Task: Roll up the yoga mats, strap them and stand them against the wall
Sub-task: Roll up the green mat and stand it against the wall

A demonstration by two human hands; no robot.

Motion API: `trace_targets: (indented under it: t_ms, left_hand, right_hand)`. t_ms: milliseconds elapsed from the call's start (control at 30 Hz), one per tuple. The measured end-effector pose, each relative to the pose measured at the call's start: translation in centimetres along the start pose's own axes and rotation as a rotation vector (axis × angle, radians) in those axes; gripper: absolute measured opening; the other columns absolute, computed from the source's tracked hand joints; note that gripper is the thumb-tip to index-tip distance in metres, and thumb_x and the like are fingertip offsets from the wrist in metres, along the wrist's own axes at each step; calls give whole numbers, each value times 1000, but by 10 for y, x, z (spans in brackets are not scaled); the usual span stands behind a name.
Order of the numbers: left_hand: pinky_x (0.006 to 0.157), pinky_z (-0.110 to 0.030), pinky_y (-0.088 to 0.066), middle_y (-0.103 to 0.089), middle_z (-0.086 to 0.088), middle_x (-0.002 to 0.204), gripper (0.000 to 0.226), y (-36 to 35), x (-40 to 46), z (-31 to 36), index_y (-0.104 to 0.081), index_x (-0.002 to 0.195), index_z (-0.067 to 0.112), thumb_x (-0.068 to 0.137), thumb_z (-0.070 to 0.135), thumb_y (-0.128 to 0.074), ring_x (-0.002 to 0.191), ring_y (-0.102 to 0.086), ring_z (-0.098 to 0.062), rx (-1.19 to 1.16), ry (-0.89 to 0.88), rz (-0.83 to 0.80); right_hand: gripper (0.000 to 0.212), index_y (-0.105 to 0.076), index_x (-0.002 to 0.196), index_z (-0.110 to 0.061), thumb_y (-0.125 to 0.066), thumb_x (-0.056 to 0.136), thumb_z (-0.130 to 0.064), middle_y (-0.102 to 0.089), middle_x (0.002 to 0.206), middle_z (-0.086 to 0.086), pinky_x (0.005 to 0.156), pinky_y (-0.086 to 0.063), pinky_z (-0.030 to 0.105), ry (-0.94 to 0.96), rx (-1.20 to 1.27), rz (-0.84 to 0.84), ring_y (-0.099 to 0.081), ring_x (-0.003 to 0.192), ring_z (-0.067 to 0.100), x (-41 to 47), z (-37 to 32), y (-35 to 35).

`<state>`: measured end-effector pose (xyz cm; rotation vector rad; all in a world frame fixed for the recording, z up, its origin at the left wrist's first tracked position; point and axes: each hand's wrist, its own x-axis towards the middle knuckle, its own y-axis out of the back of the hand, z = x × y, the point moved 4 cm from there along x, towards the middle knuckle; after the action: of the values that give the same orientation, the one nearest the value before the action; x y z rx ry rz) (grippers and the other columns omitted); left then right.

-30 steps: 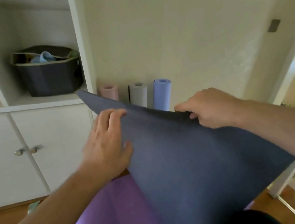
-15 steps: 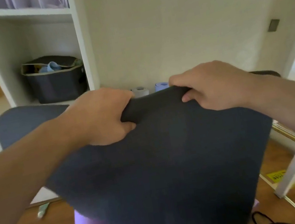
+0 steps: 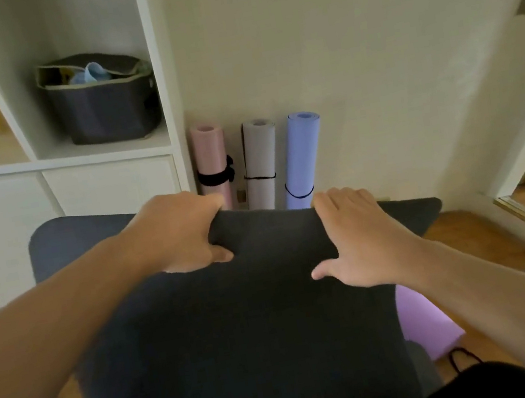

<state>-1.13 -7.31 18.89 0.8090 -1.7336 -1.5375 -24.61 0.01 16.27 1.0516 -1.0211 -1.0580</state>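
Dark mat (image 3: pixel 243 341) lies on lap and floor. Left hand (image 3: pixel 183 233) grips its far fold; right hand (image 3: pixel 361 238) presses flat, fingers straight. Recommended: curl edge tight, ends aligned w/ sides, even pressure.

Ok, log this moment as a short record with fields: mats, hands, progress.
mat in work: dark mat, far edge being curled over
left hand: grips the curled edge
right hand: fingers laid flat on the mat
under it: purple mat, unrolled on the floor
done: pink roll, grey roll, blue roll, strapped and upright against the wall
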Motion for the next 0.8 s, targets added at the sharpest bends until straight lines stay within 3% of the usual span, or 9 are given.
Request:
trace_targets:
  t_ms: [100,167,267,333,400,533,633,700,800]
  left_hand:
    - [62,-31,-38,-54,13,86,54,-6,3,-5,-30,92,33,85,68,-70,73,-52,-9,76,5,72]
    - [75,-34,-47,-56,9,95,59,-10,3,-6,-35,107,30,83,68,-73,83,-56,-15,143,-46,226]
    - [99,-43,-50,-58,-3,117,97,-23,4,-9,-41,138,16,69,71,-83,106,-57,-26,247,-115,376]
    - [95,-45,-51,-57,-6,117,106,-32,7,-13,-41,138,13,61,69,-88,104,-57,-29,260,-119,398]
    - [81,-40,-53,-61,-4,103,93,-38,11,-14,-39,121,16,61,65,-89,89,-61,-25,267,-98,368]
    - [57,-34,-45,-60,7,85,59,-54,16,-10,-19,97,24,92,58,-67,71,-63,-20,275,-52,156]
    - [63,-34,-44,-57,7,84,36,-58,21,-8,-33,100,25,100,48,-60,77,-63,-21,194,-57,71]
    - [67,-33,-45,-57,7,88,23,-57,24,-9,-47,107,27,101,44,-61,80,-61,-19,120,-58,20]
    - [69,-29,-43,-53,13,87,17,-63,26,-7,-55,107,32,99,43,-65,79,-55,-13,33,-87,-59]
  right_hand:
    - [71,-36,109,-20,-77,81,-71,-45,100,-3,96,-42,37,-16,-57,63,-46,91,19,17,-3,-4]
    - [67,-38,103,-20,-82,81,-65,-48,91,-4,86,-42,36,-24,-24,90,-49,83,19,29,-3,3]
    - [59,-36,99,-21,-86,84,-50,-55,79,1,60,-41,33,-51,126,14,-54,70,18,41,-1,15]
    - [57,-33,94,-25,-86,88,-44,-57,76,3,53,-40,34,-53,187,-58,-56,66,19,45,-3,16]
    - [57,-30,93,-26,-84,89,-44,-57,76,3,52,-42,35,-32,163,-85,-57,65,19,47,-7,15]
    - [66,-29,99,-22,-82,84,-57,-54,74,0,54,-42,37,15,-66,36,-54,61,20,51,-5,10]
    - [84,-40,122,-12,-88,74,-62,-53,90,3,71,-45,40,91,-206,269,-50,75,24,44,-4,1]
    - [102,-42,135,-9,-90,65,-66,-50,103,11,79,-45,43,76,-236,331,-47,87,28,36,-6,-9]
    - [93,-43,118,-11,-90,63,-70,-50,93,9,72,-45,42,70,-251,294,-45,78,26,31,-7,-32]
